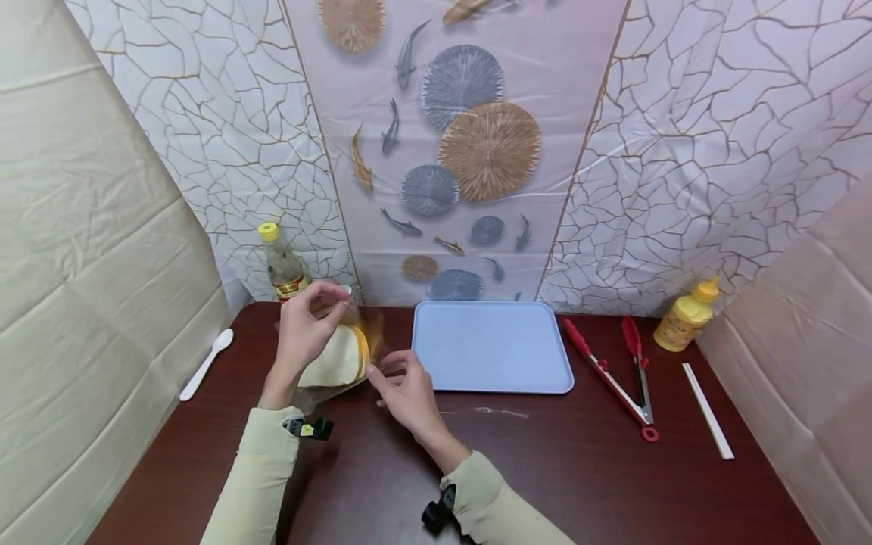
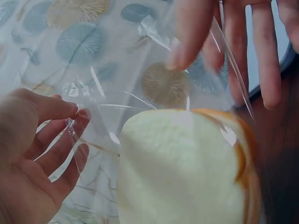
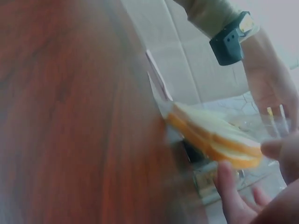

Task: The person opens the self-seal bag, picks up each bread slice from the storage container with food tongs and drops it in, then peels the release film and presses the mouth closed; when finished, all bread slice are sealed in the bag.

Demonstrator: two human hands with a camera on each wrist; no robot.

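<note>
Sliced bread (image 1: 334, 359) with brown crust sits inside a clear plastic bag (image 2: 100, 100) at the left of the table. My left hand (image 1: 303, 329) pinches the bag's plastic between thumb and forefinger, above the bread. Beside the crust edge is my right hand (image 1: 409, 393), its thumb and fingers apart around the near corner of the bread. Seen in the left wrist view, the right hand's fingers (image 2: 268, 60) hang straight and spread by the plastic's edge. The right wrist view shows the bread slices (image 3: 215, 137) edge-on, close to the right fingertips.
A light blue tray (image 1: 490, 348) lies at the back centre. Red-handled tongs (image 1: 630, 393), white chopsticks (image 1: 708, 412) and a yellow squeeze bottle (image 1: 684, 318) are to the right. At left are a white spoon (image 1: 207, 365) and a yellow-capped bottle (image 1: 282, 261). A clear plastic strip (image 1: 487, 412) lies before the tray.
</note>
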